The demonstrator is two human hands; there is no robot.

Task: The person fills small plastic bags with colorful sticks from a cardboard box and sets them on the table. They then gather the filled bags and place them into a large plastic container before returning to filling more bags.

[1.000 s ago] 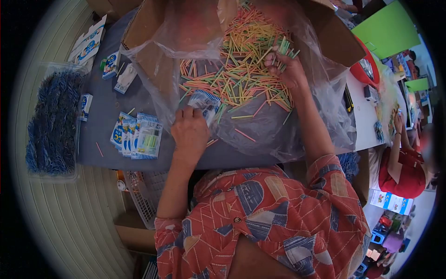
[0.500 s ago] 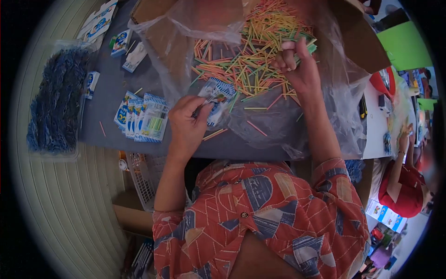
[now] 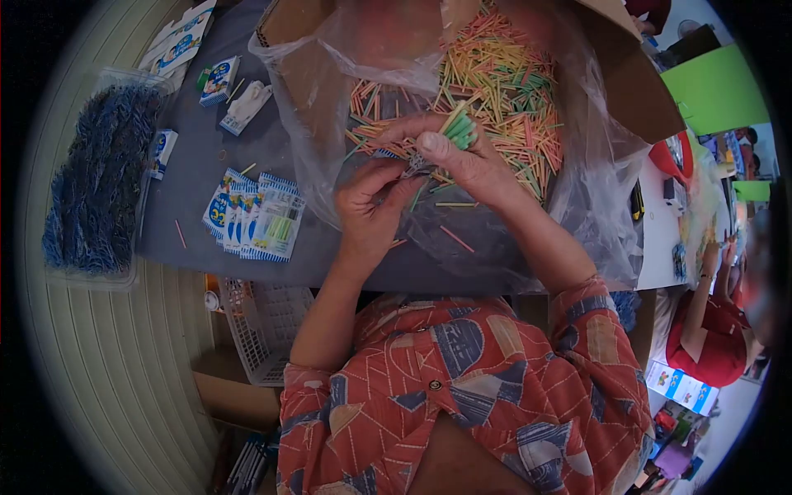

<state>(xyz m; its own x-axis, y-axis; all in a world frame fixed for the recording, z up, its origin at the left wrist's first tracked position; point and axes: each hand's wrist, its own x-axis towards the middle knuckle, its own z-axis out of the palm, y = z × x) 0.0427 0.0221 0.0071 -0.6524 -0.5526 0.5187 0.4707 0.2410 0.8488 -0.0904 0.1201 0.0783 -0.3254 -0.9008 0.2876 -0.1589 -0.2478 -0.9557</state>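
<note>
My left hand (image 3: 373, 198) pinches a small blue-and-white packet (image 3: 418, 164), mostly hidden behind the fingers. Right beside it, my right hand (image 3: 470, 165) is closed around a bundle of thin green and yellow sticks (image 3: 459, 126), with its fingertips at the packet's upper edge. Behind both hands spreads a large heap of pink, yellow and green sticks (image 3: 507, 82) on clear plastic in a cardboard box. Left of my left hand lies a fanned row of blue-and-white packets (image 3: 276, 224), the front one showing green sticks through its window.
A clear tub (image 3: 103, 177) of dark blue strands stands at the far left. Small printed boxes (image 3: 219, 80) and flattened cartons lie at the back left. The cardboard box (image 3: 639, 70) has a flap at right. A person in red (image 3: 701, 334) sits at the far right.
My right hand has come from the stick heap down and left to the packet, bringing a bundle of sticks. My left hand has moved slightly right with the packet.
</note>
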